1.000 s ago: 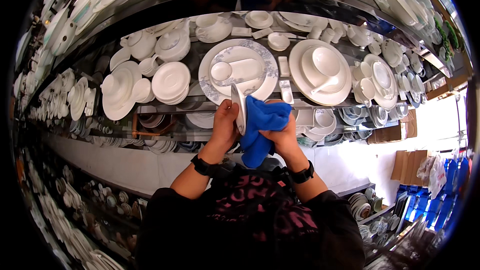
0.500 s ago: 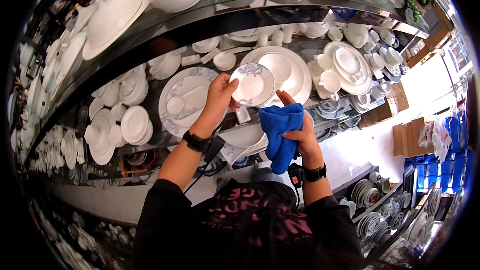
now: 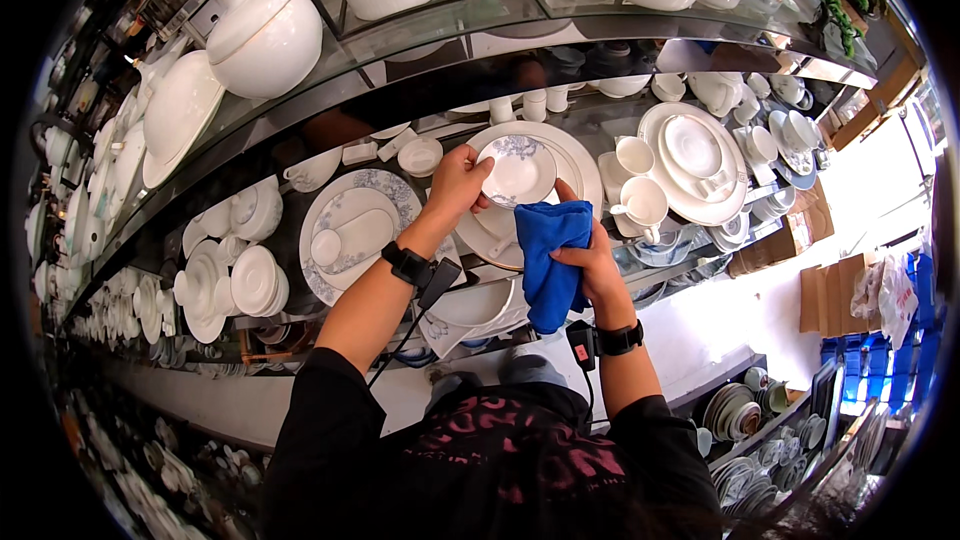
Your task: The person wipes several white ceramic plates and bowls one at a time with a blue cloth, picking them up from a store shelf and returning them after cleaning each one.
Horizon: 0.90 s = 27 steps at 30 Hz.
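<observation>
My left hand (image 3: pixel 459 186) pinches the left rim of a small white dish (image 3: pixel 519 171) with a blue-grey floral pattern on its rim. The dish is tilted, its inside facing me, above a stack of white plates (image 3: pixel 585 178) on the shelf. A bunched blue cloth (image 3: pixel 552 265) is gripped in my right hand (image 3: pixel 595 262) and hangs down below it. The top of the cloth reaches the lower right rim of the dish. Fingers of my right hand show beside that rim, partly hidden by dish and cloth.
Left of my hands lies a large floral plate (image 3: pixel 397 192) with a white spoon (image 3: pixel 352 238) on it. White cups (image 3: pixel 641 202) stand at the right. Above runs a glass shelf (image 3: pixel 500 12) with a lidded tureen (image 3: pixel 268 38). Cardboard boxes (image 3: pixel 835 295) stand on the floor.
My view has shifted, with more of the upper shelf showing. Both hands still hold the dish and the cloth; the cloth has come closer to the dish's lower right rim.
</observation>
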Tool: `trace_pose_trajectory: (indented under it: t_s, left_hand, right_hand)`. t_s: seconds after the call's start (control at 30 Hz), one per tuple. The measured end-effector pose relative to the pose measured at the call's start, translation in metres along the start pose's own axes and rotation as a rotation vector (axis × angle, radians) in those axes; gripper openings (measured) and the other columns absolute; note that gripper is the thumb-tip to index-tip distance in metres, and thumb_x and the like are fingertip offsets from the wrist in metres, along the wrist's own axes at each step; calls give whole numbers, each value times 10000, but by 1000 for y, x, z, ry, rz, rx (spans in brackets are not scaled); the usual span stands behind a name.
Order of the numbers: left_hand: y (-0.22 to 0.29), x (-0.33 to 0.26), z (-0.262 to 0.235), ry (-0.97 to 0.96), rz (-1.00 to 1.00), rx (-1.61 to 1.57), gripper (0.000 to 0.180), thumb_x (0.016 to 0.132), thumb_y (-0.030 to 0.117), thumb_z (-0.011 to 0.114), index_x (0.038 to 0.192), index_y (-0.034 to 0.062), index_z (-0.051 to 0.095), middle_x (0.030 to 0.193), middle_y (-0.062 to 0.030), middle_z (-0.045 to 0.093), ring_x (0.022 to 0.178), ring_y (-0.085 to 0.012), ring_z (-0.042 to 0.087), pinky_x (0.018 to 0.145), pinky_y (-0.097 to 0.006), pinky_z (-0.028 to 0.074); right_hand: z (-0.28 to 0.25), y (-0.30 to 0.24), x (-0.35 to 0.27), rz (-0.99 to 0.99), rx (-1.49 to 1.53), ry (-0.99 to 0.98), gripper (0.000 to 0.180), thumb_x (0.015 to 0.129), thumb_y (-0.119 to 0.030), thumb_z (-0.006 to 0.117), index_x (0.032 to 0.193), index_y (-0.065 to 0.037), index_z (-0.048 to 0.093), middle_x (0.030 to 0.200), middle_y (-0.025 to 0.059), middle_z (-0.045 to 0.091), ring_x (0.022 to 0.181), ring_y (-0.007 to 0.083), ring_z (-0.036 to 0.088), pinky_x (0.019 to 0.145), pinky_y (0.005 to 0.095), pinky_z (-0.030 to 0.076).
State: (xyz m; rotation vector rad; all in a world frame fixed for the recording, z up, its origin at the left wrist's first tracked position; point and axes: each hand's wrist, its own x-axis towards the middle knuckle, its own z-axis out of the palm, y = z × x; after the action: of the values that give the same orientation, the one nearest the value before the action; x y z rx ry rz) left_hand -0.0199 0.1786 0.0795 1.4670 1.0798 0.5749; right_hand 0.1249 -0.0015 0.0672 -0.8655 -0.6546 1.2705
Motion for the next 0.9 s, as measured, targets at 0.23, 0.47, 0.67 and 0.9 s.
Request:
trace_pose_trajectory:
  t_s: [0.23,0.47,0.67,0.9]
  left_hand:
    - [-16,9,-5,176,213,522,316,795,301,693,733,24,555,604,-121,599,555,-280,609,514,-380,471]
    - [-11,3,-2,182,240,788,341,777,362,670,703,40,585,644,-152,616,631,-341,611,569,-431,468]
    - [-16,6,2,238,315,930,393,807,431,635,703,54,606,646,-131,632,642,-331,626,572,-428,483]
    - [-4,-39,-28,222,244,775,393,856,447,596,841,56,634,702,-136,656,683,-322,644,624,-424,500]
  right_hand:
    - [-6,4,8,23,-42,5,956,606,73,630,1481,-5,251,1208,98,574,1061,188,576,988,321,417]
    - [-11,13,11,30,-190,33,938,625,77,637,1477,5,254,1167,85,591,999,164,580,944,298,436]
    - [-3,12,12,25,-348,86,928,619,53,665,1463,17,280,1119,78,599,963,160,587,921,294,445]
    - [25,1,-7,-17,-337,171,899,612,49,668,1443,11,327,1096,93,613,956,185,602,908,315,467]
